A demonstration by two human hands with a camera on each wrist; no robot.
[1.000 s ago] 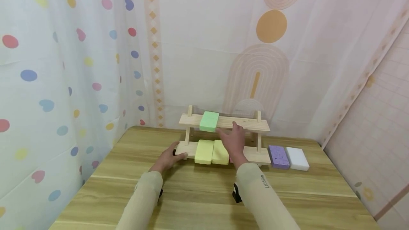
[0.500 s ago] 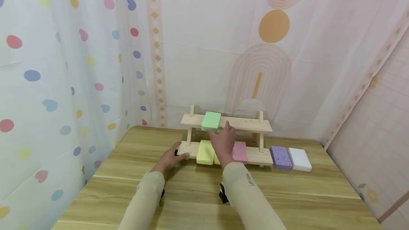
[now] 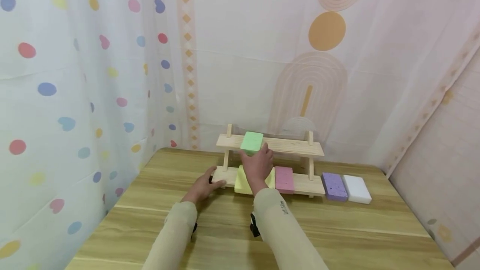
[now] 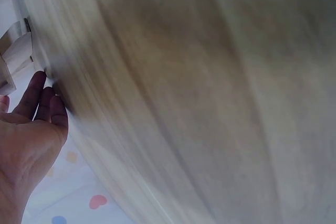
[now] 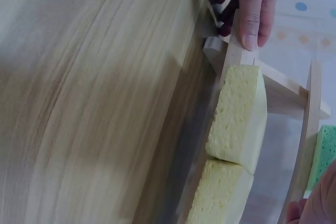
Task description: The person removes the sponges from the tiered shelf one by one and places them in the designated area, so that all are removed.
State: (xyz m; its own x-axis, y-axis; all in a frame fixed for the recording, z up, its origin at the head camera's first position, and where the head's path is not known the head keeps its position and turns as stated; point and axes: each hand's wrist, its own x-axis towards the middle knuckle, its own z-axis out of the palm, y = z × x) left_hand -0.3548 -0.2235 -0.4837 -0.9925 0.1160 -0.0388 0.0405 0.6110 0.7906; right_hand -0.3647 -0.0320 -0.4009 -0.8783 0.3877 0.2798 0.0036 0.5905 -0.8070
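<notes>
I see the right grip (image 3: 258,164) pinching the green sponge (image 3: 252,139) on the upper shelf (image 3: 290,145), at left; if this grip sinks, it might push the yellow sponges (image 5: 235,114) below, and the rack (image 3: 311,168) may slide if the left grip (image 3: 202,186), clamped on its left end, loosens.

It is a curtained indoor corner: dotted curtain (image 3: 75,95) at left, arch-printed curtain (image 3: 247,61) at upper centre, wood-grain table (image 3: 221,236) at bottom.
</notes>
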